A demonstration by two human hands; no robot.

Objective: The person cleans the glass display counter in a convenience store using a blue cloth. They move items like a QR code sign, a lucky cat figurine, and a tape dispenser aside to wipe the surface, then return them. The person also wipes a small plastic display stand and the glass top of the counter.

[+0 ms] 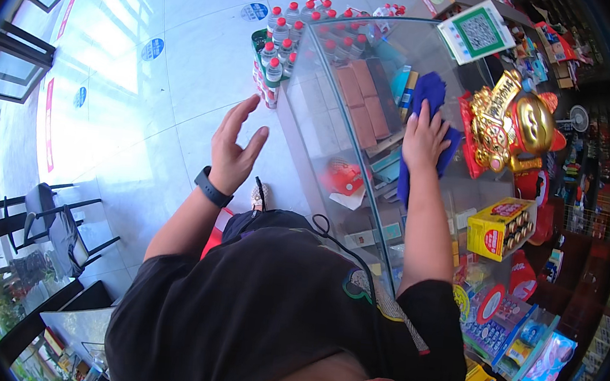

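Note:
My right hand (pixel 424 137) lies on a dark blue cloth (pixel 429 87) and holds it against the glass top of a display case (pixel 341 103). Its fingers are slightly spread over the bunched cloth. My left hand (pixel 236 148) is in the air beside the case, with thumb and fingers apart and nothing in it; a dark watch (pixel 214 187) is on that wrist. Pinkish-brown boxes (pixel 363 105) show through the glass. Just right of the cloth sits a golden lucky cat figurine (pixel 515 125) on a red base.
A stand with a printed code (pixel 477 32) is at the counter's far end. Nearer me are a yellow box of small bottles (pixel 499 228) and a clear display rack (pixel 507 325). Packs of bottled water (pixel 280 45) stand beyond the case. A chair (pixel 56 227) is at left.

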